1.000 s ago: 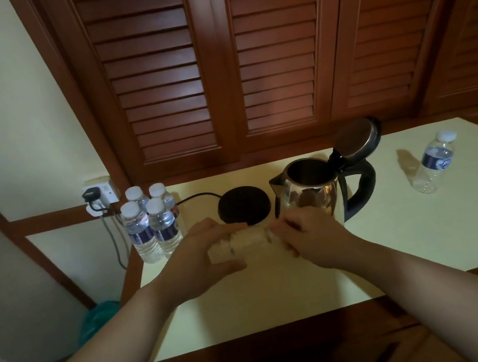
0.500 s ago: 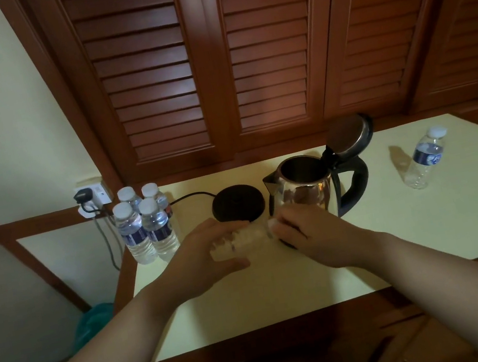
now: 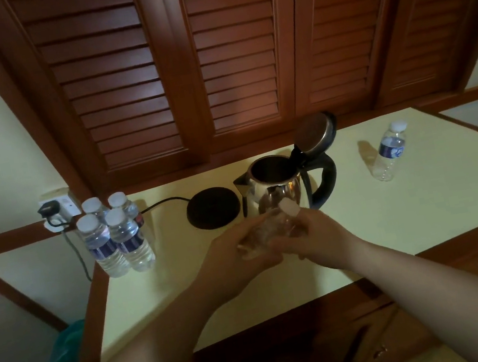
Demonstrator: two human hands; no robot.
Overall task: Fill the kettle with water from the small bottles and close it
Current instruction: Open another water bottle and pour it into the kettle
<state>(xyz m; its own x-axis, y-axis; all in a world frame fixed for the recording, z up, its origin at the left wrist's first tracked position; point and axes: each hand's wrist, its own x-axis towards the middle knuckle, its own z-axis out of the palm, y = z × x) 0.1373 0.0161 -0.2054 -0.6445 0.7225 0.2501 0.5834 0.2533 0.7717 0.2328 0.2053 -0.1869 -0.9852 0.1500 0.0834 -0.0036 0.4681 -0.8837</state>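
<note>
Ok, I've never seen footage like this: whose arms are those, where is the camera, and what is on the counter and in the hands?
No machine here: a person wears one camera on the head, looking down at both arms. The left hand and right hand hold one small clear bottle between them, its white cap toward the kettle. The kettle stands on the counter with its lid open, beside its black base. Four bottles stand left; one more bottle stands right.

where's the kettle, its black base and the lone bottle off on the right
kettle (image 3: 278, 193): head view, on its shiny steel body
black base (image 3: 213, 207): head view, middle of the round disc
lone bottle (image 3: 389, 151): head view, on its blue label
</note>
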